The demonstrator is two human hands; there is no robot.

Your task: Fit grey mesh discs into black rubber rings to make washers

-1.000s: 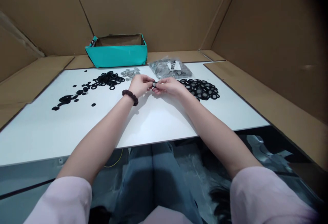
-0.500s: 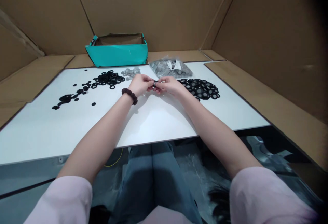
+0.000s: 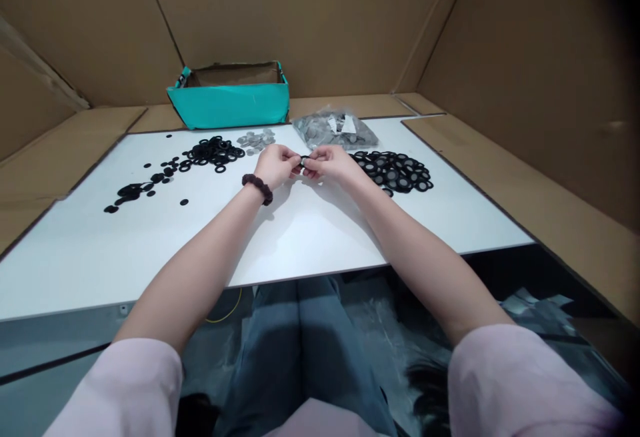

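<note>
At the far left, a cardboard wall (image 3: pixel 30 74) is bordering the white counter (image 3: pixel 310 240). Black discs (image 3: pixel 131 191) are lying in a loose trail along the left part of the counter, running from nearer the person toward the far side, and one single disc (image 3: pixel 184 202) is sitting apart on the near side of them. The trail is leading into a heap of black rings (image 3: pixel 213 150). Behind that heap, a teal box (image 3: pixel 227 107) is standing at the far edge, its top open. Right of the rings, grey discs (image 3: pixel 256 139) are lying in a small spread just beyond the left hand (image 3: pixel 275 165), whose wrist is wearing a dark hair tie (image 3: pixel 257 188). The left hand is pinching a small black ring (image 3: pixel 304 159) from the left, and the right hand (image 3: pixel 331 162) is pinching it from the right, so it is sitting between both sets of fingertips over the middle of the counter. A clear bag (image 3: pixel 335 129) of grey pieces is lying behind the right hand. Farther right, rings with grey centres (image 3: pixel 395 174) are forming a pile, the right hand partly covering its left edge.
</note>
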